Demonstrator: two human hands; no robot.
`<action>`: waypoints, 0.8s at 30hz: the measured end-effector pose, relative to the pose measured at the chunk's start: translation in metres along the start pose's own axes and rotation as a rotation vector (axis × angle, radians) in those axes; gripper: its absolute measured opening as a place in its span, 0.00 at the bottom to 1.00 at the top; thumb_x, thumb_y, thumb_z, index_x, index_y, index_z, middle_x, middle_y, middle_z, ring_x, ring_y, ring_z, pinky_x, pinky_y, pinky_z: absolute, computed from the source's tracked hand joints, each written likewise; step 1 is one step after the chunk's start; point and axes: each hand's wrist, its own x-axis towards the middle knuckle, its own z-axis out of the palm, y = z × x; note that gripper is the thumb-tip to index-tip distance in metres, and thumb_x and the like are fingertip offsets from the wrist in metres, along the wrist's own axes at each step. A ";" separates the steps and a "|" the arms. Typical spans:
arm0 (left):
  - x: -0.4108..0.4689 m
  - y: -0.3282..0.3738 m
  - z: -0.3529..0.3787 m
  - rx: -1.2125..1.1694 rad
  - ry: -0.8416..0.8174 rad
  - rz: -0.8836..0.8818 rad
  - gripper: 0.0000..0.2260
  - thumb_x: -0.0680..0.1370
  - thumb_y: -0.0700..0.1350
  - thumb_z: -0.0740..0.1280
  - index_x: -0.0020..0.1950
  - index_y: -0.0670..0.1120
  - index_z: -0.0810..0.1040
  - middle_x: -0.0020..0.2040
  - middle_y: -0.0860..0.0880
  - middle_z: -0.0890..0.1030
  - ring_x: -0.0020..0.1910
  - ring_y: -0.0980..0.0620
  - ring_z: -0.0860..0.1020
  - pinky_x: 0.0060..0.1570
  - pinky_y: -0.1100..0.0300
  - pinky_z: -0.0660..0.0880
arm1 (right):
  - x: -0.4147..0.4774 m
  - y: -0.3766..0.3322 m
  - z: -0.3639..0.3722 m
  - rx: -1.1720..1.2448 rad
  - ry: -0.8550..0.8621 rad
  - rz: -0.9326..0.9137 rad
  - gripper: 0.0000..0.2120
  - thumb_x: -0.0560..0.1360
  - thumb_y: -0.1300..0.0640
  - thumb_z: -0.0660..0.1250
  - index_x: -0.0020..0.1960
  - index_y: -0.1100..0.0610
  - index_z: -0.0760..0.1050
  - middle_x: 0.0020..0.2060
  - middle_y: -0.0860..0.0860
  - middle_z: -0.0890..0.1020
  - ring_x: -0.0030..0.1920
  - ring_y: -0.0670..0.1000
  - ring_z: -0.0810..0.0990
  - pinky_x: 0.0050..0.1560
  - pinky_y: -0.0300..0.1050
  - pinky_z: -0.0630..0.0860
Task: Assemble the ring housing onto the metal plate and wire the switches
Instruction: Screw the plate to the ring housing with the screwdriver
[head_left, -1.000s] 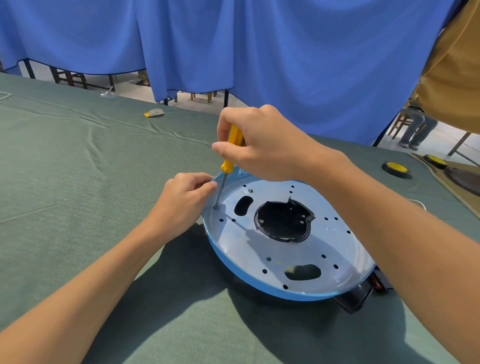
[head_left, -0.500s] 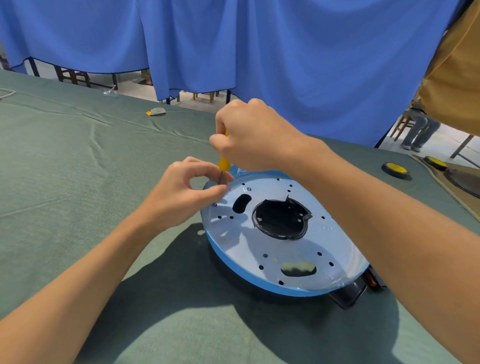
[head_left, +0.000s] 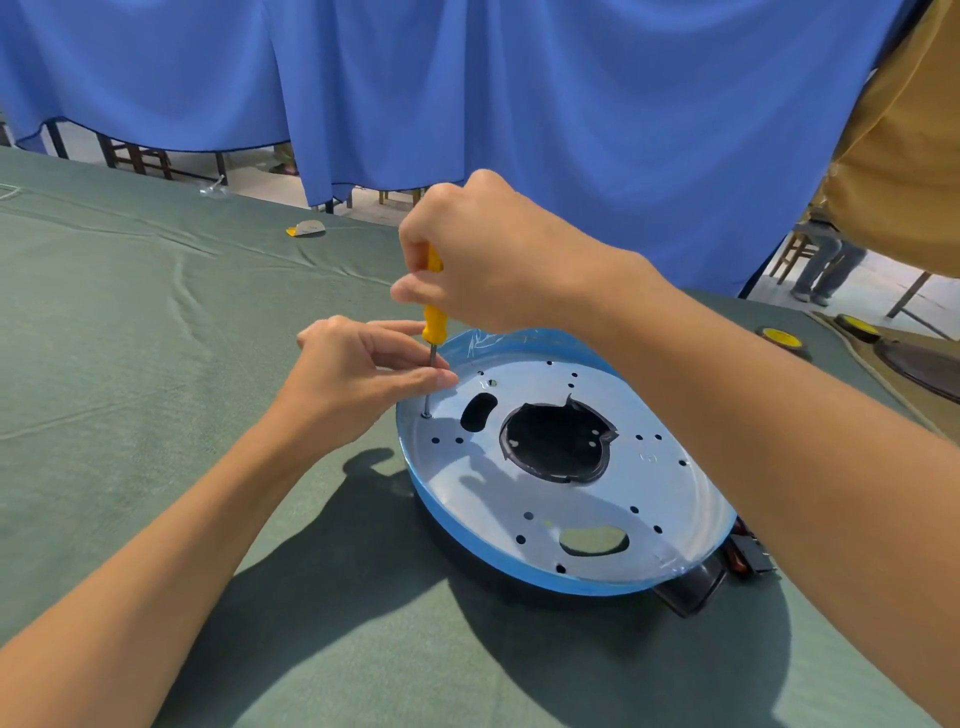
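On the tabletop: round metal plate, shiny, blue film round its rim, many small holes, a jagged black opening at centre.
Screwdriver: yellow handle, upright, tip at a hole by the plate's far-left edge.
Right hand: above that edge, fingers curled round the handle.
Left hand: just beside the plate's left rim, fingertips pinching the steel shaft.
Hard to see: black housing under the plate, showing only at its near-right rim.

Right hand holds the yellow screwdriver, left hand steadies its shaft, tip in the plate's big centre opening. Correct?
Wrong spot: the head view shows the screwdriver tip in a small hole by the metal plate's left rim. The right hand on the handle and the left hand steadying the shaft are correct.
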 end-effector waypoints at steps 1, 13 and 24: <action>0.000 -0.001 0.000 0.038 0.013 0.015 0.08 0.69 0.42 0.78 0.39 0.56 0.85 0.38 0.66 0.83 0.54 0.75 0.75 0.67 0.73 0.52 | 0.001 0.000 0.001 -0.024 -0.002 0.015 0.15 0.77 0.45 0.66 0.38 0.51 0.65 0.44 0.54 0.73 0.48 0.58 0.75 0.40 0.43 0.65; -0.001 -0.001 0.001 0.184 -0.014 0.092 0.02 0.68 0.58 0.70 0.39 0.65 0.82 0.39 0.73 0.80 0.57 0.82 0.68 0.65 0.68 0.44 | -0.005 0.003 -0.008 0.008 -0.038 0.016 0.14 0.75 0.48 0.70 0.36 0.49 0.68 0.36 0.46 0.70 0.34 0.43 0.69 0.27 0.36 0.60; -0.001 -0.005 0.000 0.160 -0.114 0.115 0.10 0.77 0.46 0.70 0.41 0.63 0.83 0.46 0.72 0.81 0.59 0.81 0.67 0.66 0.63 0.46 | -0.011 0.000 -0.011 -0.030 -0.089 -0.070 0.02 0.77 0.56 0.67 0.46 0.52 0.77 0.37 0.42 0.70 0.38 0.42 0.68 0.32 0.35 0.64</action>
